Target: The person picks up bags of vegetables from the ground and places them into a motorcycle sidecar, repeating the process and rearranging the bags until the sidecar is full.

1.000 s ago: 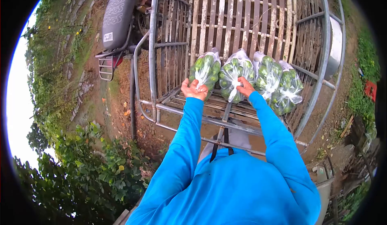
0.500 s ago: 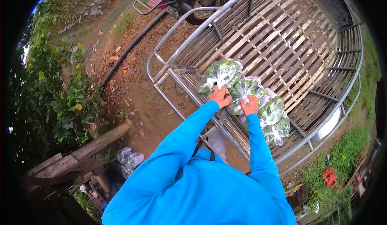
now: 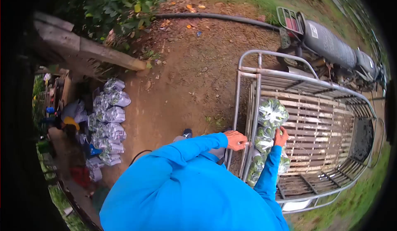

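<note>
Clear plastic bags packed with green vegetables stand in a row along the near end of a slatted cart bed (image 3: 318,136). The top bag (image 3: 273,112) has its bunched plastic facing up. Below it sits a second bag (image 3: 264,139), and my right hand (image 3: 281,137) rests at its far edge, thumb and fingers apart. More bags (image 3: 257,164) lie lower in the row, partly behind my right sleeve. My left hand (image 3: 236,140) is off the bags, fingers loosely stretched toward the cart's metal rail (image 3: 255,127), fingertips right at it.
Many similar filled bags (image 3: 108,125) are stacked on the ground at left. A person (image 3: 74,115) is beside them. A parked motorcycle (image 3: 331,44) stands beyond the cart. A wooden beam (image 3: 107,55) and a black pipe (image 3: 215,17) lie across the dirt.
My view has swung left, bringing the stacked bags into sight. My left hand has let go of the top bag and drawn back to the rail. My right hand has shifted to the second bag's far edge.
</note>
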Tool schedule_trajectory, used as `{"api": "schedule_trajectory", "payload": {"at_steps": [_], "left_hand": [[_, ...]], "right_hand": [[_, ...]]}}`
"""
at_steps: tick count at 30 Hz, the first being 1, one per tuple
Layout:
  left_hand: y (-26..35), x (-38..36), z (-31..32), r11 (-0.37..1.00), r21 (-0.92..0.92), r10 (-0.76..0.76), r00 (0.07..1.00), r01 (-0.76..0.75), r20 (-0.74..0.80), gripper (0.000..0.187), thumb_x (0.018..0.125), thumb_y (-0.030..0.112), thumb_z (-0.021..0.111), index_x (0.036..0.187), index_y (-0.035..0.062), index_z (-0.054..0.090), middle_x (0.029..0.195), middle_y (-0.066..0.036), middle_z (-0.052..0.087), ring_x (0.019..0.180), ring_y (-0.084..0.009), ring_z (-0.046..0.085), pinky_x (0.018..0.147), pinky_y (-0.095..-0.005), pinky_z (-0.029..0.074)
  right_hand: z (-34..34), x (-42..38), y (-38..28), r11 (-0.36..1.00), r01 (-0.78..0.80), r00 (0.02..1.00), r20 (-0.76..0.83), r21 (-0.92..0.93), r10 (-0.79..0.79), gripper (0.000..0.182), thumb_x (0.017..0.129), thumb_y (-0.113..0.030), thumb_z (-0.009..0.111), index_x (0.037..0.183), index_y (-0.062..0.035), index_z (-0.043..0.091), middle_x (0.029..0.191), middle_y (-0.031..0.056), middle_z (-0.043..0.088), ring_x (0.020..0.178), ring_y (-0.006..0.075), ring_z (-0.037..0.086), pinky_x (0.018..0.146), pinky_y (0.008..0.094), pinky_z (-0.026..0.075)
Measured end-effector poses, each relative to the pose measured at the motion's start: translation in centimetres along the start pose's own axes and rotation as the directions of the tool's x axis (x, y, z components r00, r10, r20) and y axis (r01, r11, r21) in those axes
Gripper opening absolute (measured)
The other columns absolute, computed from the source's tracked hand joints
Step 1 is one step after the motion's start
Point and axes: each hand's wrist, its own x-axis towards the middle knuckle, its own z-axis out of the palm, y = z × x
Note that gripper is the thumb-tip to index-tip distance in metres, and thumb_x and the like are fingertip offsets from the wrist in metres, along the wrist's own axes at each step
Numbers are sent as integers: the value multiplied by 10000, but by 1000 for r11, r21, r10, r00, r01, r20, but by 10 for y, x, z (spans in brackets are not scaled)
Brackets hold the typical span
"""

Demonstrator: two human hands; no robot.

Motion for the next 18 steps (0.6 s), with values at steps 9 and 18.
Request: {"api": "schedule_trajectory", "payload": {"at_steps": [9,18], "left_hand": [[-139,-168,-23,948,-212,-315,791,237,-525,242,765,284,458,727,61,543,671,-118,558,666,-280,547,624,-436,402],[-334,-509,110,524,-833,-799,237,-178,-553,311,765,431,502,696,132,548,630,15,526,528,-103,492,478,-268,397]], "right_hand": [[84,-14,-145,903,427,885,189,38,-426,330,792,-232,589,1040,-15,575,968,141,537,843,202,506,699,303,428],[297,-270,-236,987,157,366,928,14,-72,301,773,-265,621,1052,-164,574,1003,-16,528,847,144,483,595,336,479]]}}
